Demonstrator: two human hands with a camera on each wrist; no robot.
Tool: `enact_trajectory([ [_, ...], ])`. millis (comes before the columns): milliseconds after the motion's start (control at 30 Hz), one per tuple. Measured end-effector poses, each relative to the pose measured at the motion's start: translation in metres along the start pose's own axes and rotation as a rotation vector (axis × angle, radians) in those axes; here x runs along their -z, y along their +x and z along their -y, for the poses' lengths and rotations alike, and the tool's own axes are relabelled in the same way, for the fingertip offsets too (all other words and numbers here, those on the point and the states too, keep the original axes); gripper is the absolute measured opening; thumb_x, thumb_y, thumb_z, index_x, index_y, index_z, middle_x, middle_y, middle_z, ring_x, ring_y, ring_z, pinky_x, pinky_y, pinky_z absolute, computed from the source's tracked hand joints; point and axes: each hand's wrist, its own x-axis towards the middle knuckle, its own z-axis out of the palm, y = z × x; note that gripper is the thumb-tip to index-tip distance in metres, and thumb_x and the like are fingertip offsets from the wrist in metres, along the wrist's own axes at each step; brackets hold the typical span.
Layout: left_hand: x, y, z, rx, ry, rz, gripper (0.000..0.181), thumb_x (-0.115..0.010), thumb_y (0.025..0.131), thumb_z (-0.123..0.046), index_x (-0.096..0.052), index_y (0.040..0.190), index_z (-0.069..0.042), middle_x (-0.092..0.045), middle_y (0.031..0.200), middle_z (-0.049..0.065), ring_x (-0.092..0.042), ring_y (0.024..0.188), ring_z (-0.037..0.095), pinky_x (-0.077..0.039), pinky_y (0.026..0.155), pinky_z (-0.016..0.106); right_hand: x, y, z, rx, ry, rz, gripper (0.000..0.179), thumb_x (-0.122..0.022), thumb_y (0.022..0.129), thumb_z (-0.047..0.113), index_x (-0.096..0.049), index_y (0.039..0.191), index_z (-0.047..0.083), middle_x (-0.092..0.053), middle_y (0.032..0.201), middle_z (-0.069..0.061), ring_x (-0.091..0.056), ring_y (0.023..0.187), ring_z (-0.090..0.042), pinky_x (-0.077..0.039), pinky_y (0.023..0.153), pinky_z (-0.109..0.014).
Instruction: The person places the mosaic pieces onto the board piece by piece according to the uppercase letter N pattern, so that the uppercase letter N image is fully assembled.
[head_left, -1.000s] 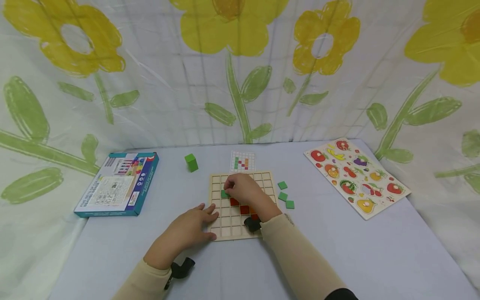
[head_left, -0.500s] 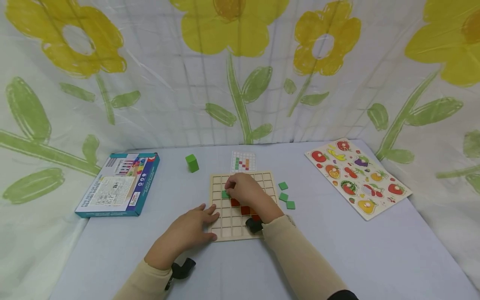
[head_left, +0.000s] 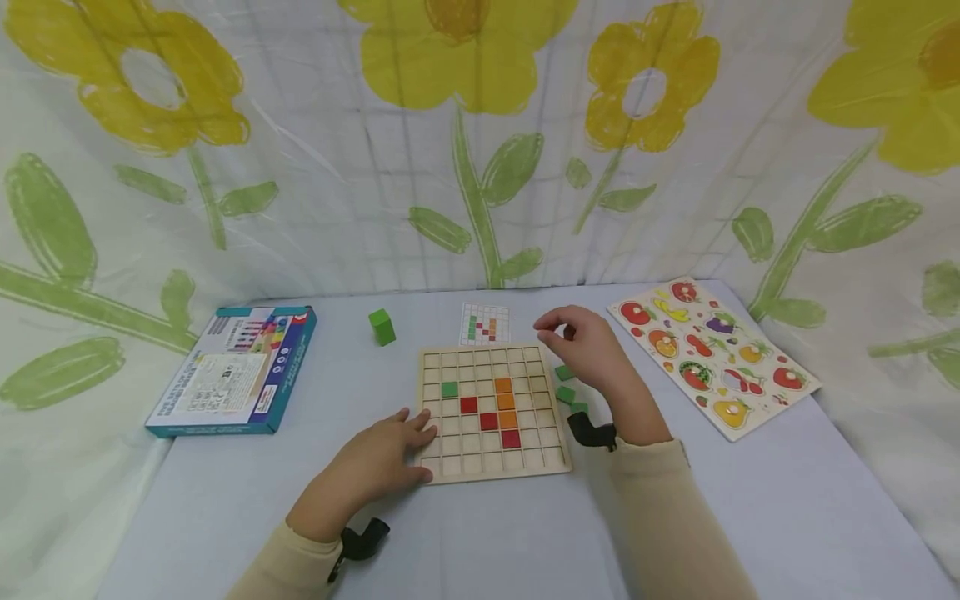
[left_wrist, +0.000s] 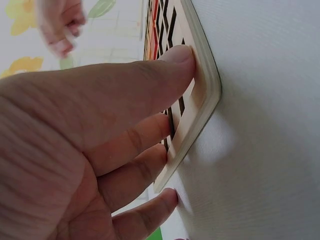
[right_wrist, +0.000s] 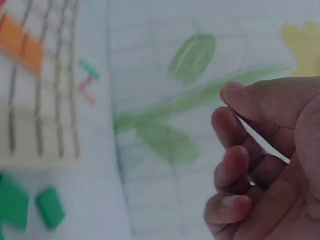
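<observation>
A wooden grid board (head_left: 457, 458) lies on the table, holding a green tile (head_left: 449, 389), three red tiles (head_left: 489, 422) and three orange tiles (head_left: 506, 402). At its lower left corner my left hand (head_left: 375, 462) rests; the thumb (left_wrist: 177, 57) touches the top face, and fingers lie along the edge. My right hand (head_left: 596, 350) hovers just past the board's right side, fingers loosely curled, with nothing between thumb and index finger (right_wrist: 227, 120). Below it are three loose green tiles (head_left: 566, 394), partly covered by the hand in the head view.
A printed pattern card (head_left: 484, 323) lies behind the board. A green block (head_left: 382, 327) stands behind and left. The blue-edged box (head_left: 225, 371) is at far left, and a fruit puzzle board (head_left: 712, 358) at right. A flowered curtain (head_left: 315, 208) hangs behind the table.
My right hand has left the green tile on the board and moved right, over the loose green tiles. The coloured tiles it covered now show. My left hand has stayed in place.
</observation>
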Motion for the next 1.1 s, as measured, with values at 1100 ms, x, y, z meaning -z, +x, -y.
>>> enact_trajectory([
  [1100, 0.000, 0.000, -0.001, -0.003, -0.007, -0.020, 0.067, -0.093, 0.087, -0.028, -0.069, 0.148, -0.015, -0.053, 0.167, 0.003, -0.038, 0.163, 0.039, -0.039, 0.125, 0.067, -0.011, -0.003, -0.102, -0.185, -0.149, 0.133, 0.024, -0.074, 0.101, 0.015, -0.073, 0.125, 0.008, -0.061, 0.133, -0.017, -0.057, 0.103, -0.029, -0.051, 0.089, -0.043],
])
